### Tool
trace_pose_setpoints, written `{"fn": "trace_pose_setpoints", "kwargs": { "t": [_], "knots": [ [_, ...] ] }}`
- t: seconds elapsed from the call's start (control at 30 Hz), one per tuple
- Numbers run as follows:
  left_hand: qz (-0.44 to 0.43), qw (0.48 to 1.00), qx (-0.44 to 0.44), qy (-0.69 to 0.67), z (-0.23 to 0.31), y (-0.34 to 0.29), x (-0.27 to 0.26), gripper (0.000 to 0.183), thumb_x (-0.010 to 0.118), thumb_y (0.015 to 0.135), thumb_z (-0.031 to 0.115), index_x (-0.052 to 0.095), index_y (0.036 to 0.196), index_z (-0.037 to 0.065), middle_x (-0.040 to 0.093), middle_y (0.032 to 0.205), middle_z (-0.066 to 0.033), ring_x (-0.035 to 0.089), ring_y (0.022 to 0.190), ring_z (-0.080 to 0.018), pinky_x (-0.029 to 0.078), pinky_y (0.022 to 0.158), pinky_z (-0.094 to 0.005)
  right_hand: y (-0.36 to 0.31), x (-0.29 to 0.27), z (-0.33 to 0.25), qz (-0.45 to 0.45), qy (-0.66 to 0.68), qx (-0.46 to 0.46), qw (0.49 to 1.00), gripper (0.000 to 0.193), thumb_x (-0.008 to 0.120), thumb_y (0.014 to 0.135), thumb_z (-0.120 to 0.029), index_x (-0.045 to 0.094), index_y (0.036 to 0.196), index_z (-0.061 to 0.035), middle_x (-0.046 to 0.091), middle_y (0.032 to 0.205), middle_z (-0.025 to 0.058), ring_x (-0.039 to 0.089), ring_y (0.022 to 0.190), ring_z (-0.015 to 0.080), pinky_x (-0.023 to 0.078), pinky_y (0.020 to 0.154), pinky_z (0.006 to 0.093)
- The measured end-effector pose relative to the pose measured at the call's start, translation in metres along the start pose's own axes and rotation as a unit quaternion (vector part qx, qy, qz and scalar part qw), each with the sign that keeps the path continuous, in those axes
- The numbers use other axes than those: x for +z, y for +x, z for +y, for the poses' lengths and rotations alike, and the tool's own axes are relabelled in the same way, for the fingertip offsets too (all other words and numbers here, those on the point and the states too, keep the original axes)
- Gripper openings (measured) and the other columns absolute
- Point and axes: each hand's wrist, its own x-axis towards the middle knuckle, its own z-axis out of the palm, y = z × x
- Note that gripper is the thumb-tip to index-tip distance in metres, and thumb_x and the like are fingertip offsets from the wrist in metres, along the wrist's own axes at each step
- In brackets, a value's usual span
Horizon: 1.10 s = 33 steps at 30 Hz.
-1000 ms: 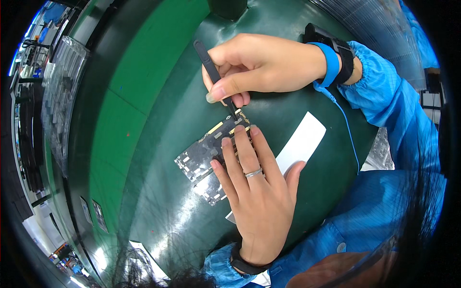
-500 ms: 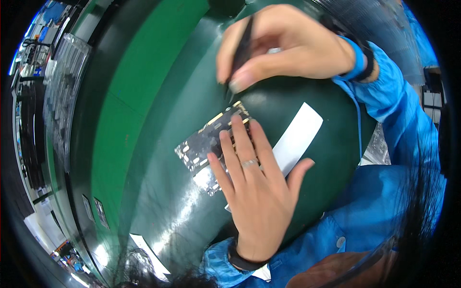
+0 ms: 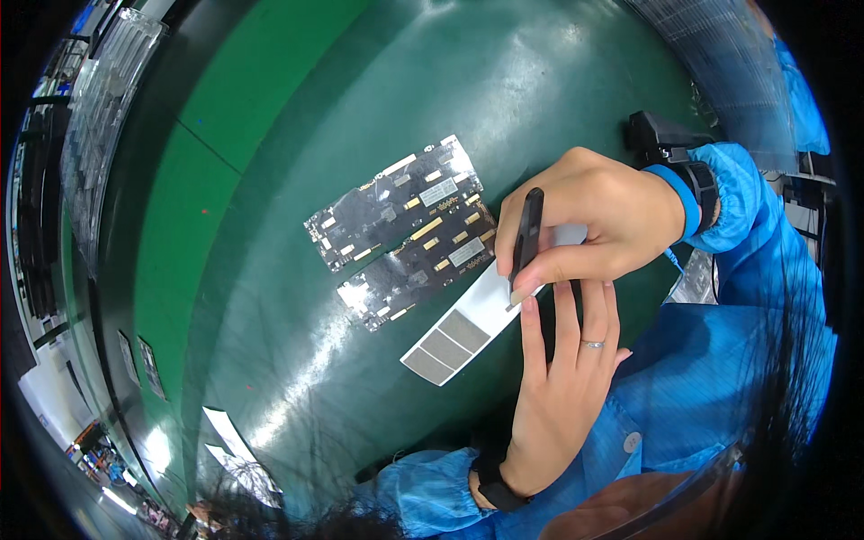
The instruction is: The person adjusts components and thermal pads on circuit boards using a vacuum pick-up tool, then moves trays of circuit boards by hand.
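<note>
Black tweezers (image 3: 529, 236) slant down in my right hand (image 3: 589, 216), closed around them. Their tip is over a white backing strip (image 3: 486, 301), whose near end carries several grey rectangular stickers (image 3: 447, 346). My left hand (image 3: 562, 387) lies flat with fingers stretched, fingertips at the strip's edge beside the tweezers' tip; the strip's far part is mostly hidden under my hands. Left of my right hand, two dark circuit boards lie side by side: the upper board (image 3: 387, 205) and the lower board (image 3: 418, 265), each bearing a pale grey rectangle.
Two thin white strips (image 3: 236, 441) lie at the lower left on the dark green table (image 3: 297, 360). Small dark pieces (image 3: 151, 367) rest on the brighter green band. Stacked clear plastic trays (image 3: 711, 63) stand at the upper right, near a black device (image 3: 661, 135). More clear trays (image 3: 108, 117) sit far left.
My right hand has moved down and right with the tweezers, from above the boards to the strip. My left hand has left the boards for the strip, uncovering both boards.
</note>
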Motion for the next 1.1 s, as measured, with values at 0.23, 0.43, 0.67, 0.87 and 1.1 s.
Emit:
{"fn": "trace_pose_setpoints", "kwargs": {
  "t": [0.23,0.43,0.67,0.87,1.1],
  "knots": [
    [0.000,1.000,0.003,0.004,0.002,0.004,0.000,0.090,0.070,0.083,0.065,0.052,0.151,0.008,0.045,0.155,-0.0124,0.046,0.141,-0.0324,0.035,0.120,-0.0598,0.000,-0.001,-0.002,-0.007,-0.016,0.008,1.000,0.021,0.081,0.093,-0.013,0.072,0.103,0.0023,0.076,0.098,0.0129,0.075,0.073,0.0239,0.058,0.062,0.0311],
    [0.005,1.000,0.003,0.008,-0.003,0.005,-0.005,0.089,0.071,0.083,0.064,0.053,0.150,0.008,0.047,0.153,-0.0113,0.049,0.137,-0.0312,0.035,0.119,-0.0592,0.004,-0.003,-0.005,0.002,-0.016,0.007,1.000,0.018,0.080,0.093,-0.012,0.072,0.101,0.0023,0.076,0.096,0.0123,0.075,0.074,0.0230,0.058,0.064,0.0312],
    [0.092,0.996,-0.004,-0.016,-0.011,0.010,0.002,0.061,0.074,0.088,0.047,0.065,0.137,0.012,0.057,0.139,-0.0069,0.057,0.120,-0.0239,0.042,0.107,-0.0523,0.033,-0.037,0.003,0.158,0.120,0.104,0.975,0.018,0.070,0.103,-0.017,0.069,0.107,0.0001,0.072,0.094,0.0047,0.068,0.080,0.0097,0.055,0.068,0.0234],
    [0.124,0.989,-0.075,-0.034,-0.040,0.028,-0.023,0.072,0.077,0.087,0.043,0.058,0.142,0.001,0.053,0.143,-0.0209,0.055,0.126,-0.0382,0.043,0.108,-0.0528,0.034,-0.034,0.018,0.177,0.132,0.087,0.971,0.021,0.072,0.102,-0.020,0.068,0.104,0.0002,0.071,0.092,0.0040,0.069,0.080,0.0098,0.056,0.069,0.0241],
    [0.099,0.985,-0.136,0.024,-0.060,0.034,-0.019,0.083,0.074,0.090,0.048,0.050,0.147,-0.007,0.046,0.151,-0.0265,0.049,0.136,-0.0460,0.040,0.114,-0.0597,0.035,-0.035,0.014,0.176,0.096,0.078,0.977,0.016,0.069,0.103,-0.013,0.066,0.102,0.0029,0.071,0.093,0.0080,0.071,0.079,0.0128,0.058,0.073,0.0254]
  ]
}}
